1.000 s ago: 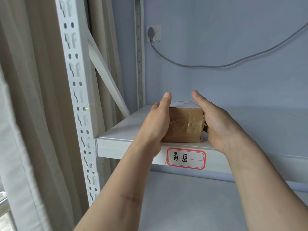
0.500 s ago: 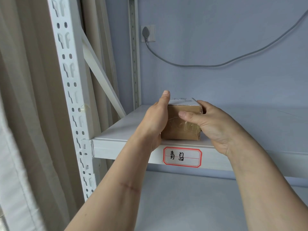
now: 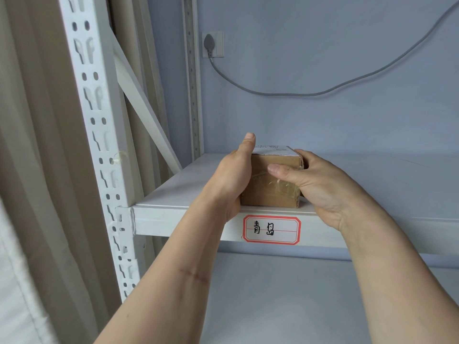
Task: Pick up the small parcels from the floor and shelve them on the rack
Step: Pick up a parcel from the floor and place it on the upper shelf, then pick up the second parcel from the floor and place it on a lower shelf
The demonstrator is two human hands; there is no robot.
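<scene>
Evidently both hands clasp the parcel [image 3: 270, 184]: the right hand's [image 3: 320, 184] fingers [image 3: 280, 168] curl narrowly across its front face, while the left hand [image 3: 236, 175] presses flat on its left side, thumb up. The parcel sits on the shelf [image 3: 188, 180], just above the red-bordered label [image 3: 272, 229], near the front edge. Best slide it back from that edge, square it, then let go.
</scene>
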